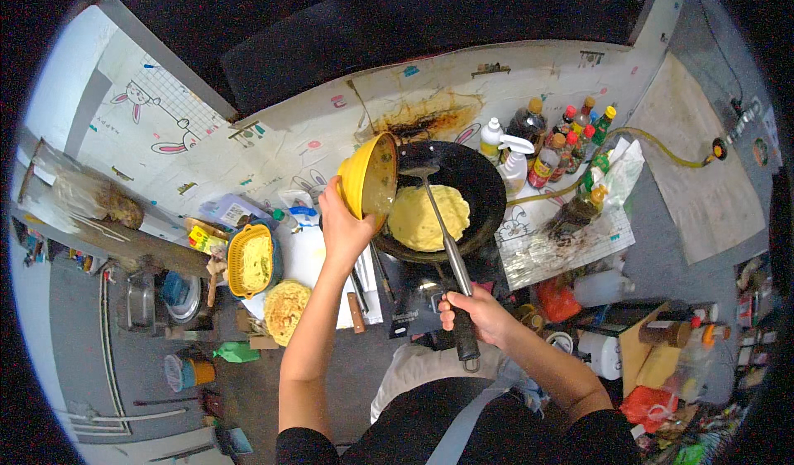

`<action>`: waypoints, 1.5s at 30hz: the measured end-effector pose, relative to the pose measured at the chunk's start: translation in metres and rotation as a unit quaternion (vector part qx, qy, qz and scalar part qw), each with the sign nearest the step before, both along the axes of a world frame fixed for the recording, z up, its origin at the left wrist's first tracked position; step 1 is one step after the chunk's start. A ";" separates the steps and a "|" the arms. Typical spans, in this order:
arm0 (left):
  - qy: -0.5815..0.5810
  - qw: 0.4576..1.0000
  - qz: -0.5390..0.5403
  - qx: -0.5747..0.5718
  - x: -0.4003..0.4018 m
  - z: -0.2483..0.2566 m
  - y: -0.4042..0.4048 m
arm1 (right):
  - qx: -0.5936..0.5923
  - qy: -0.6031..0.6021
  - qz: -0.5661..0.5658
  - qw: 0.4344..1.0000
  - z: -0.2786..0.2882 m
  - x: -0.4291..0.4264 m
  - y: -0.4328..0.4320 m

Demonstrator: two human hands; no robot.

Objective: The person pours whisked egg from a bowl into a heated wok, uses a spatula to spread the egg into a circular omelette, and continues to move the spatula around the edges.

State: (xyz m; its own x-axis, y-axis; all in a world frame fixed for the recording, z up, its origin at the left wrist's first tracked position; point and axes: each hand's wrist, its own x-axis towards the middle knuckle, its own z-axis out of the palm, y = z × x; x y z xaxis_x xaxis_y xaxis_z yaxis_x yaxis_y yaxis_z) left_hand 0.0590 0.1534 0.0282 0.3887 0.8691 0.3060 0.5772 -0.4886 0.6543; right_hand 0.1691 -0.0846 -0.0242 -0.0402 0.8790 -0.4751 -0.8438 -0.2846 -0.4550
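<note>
My left hand point(349, 224) grips a yellow bowl point(355, 177), tipped on its side over the left rim of a black wok point(487, 201). Residue of a pale batter coats the bowl's inside. In my right hand point(476, 313) is the dark handle of a long metal spatula point(443, 226), and its blade reaches into the wok beside the bowl's mouth. A round, pale yellow pancake point(412, 220) with green flecks lies in the wok, partly crossed by the spatula's shaft. The wok sits on a gas stove point(412, 310).
Left of the stove stand a yellow basket point(232, 260) with yellow food and a stack of browned pancakes point(285, 309). A wooden-handled knife point(356, 313) lies near the counter edge. Sauce bottles point(546, 161), a spray bottle point(513, 161) and a yellow hose point(657, 146) are at right.
</note>
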 end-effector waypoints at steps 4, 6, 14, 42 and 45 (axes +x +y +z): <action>0.006 1.000 -0.004 0.017 0.002 0.001 0.000 | 0.042 -0.029 0.007 0.999 -0.019 -0.010 -0.001; 0.006 1.000 -0.004 0.019 0.002 0.001 -0.001 | 0.047 -0.041 -0.003 0.998 -0.033 -0.016 0.001; 0.002 0.999 0.007 0.032 0.000 -0.010 0.001 | 0.070 -0.013 -0.018 0.997 -0.061 -0.034 0.005; -0.001 0.999 0.023 0.049 -0.012 -0.032 0.000 | 0.030 -0.009 -0.037 0.999 -0.068 -0.049 0.014; -0.002 0.998 0.022 0.052 -0.014 -0.030 -0.002 | 0.007 -0.007 -0.035 0.999 -0.067 -0.049 0.015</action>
